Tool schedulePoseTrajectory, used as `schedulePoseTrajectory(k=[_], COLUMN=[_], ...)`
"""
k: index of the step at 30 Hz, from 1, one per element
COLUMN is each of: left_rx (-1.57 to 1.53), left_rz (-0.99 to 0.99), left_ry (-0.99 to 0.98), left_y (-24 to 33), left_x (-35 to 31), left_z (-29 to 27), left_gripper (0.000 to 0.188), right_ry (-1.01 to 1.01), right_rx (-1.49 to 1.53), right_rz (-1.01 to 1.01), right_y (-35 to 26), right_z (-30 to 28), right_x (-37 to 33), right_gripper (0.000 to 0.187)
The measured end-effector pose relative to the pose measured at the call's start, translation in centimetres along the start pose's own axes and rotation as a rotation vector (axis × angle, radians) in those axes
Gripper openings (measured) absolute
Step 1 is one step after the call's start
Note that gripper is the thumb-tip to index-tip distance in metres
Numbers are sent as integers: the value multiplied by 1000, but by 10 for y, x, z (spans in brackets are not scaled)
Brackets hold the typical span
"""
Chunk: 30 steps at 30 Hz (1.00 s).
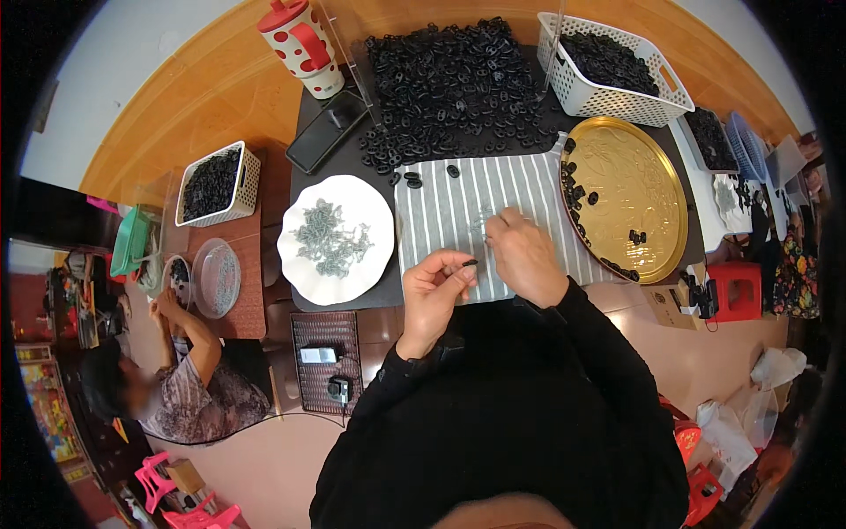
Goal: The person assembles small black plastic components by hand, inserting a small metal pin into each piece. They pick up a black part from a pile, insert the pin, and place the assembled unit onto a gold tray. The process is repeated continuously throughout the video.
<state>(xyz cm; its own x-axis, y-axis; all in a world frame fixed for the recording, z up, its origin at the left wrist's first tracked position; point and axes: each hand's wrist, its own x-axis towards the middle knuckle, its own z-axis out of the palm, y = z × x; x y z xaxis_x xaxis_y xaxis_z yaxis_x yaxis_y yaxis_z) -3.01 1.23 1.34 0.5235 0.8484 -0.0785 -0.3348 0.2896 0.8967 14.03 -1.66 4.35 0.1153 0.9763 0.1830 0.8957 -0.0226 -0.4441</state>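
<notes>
My left hand [432, 295] pinches a small black plastic piece [470, 263] between thumb and fingertips, above the front part of the grey-and-white striped cloth [432, 212]. Just to its right, my right hand [527, 256] is closed with its fingertips down at the cloth. Beside those fingertips lie a few small grey, see-through pieces [481, 217]; whether the fingers grip one is hidden. Several loose black pieces [412, 180] rest near the cloth's far edge. On the left, a white scalloped plate [374, 220] bears a heap of grey pieces [330, 238].
A large pile of black pieces [454, 84] spreads at the back. On the right stand a gold tray [630, 181] and a white basket [608, 99]. A phone [328, 132] and a spotted tumbler [304, 53] are at back left. Another person [189, 379] works at the left table.
</notes>
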Motion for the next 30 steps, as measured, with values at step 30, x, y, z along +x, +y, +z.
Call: schedulePoseTrajectory(k=[30], left_rx=[148], left_rz=[146], left_ry=[9], left_y=[-11], left_x=[0], left_z=[29], left_gripper=[22], right_ry=[165], right_rx=[1158], right_rz=[75], right_y=[8], right_z=[7], right_x=[-46], right_gripper=[15])
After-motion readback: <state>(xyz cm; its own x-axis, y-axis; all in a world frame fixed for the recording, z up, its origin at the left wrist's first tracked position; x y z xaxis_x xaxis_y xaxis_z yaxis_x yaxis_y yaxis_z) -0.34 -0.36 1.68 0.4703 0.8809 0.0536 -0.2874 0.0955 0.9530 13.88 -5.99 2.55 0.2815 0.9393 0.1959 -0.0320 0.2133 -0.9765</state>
